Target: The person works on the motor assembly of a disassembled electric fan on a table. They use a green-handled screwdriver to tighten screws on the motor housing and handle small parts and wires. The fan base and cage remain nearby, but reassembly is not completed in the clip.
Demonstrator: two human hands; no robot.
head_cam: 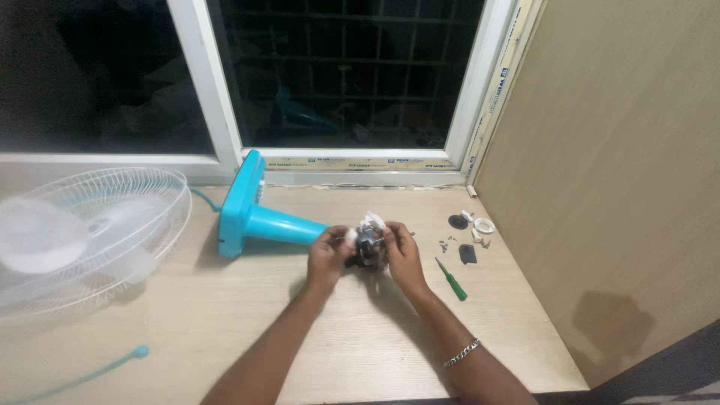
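Both forearms fwd, hands close together, left [328, 255] & right [402, 253], fingers curled in grip.

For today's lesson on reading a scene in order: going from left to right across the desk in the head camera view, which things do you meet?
White fan guard → blue fan stand → left hand → fan motor → right hand → green screwdriver → black plate → white ring.
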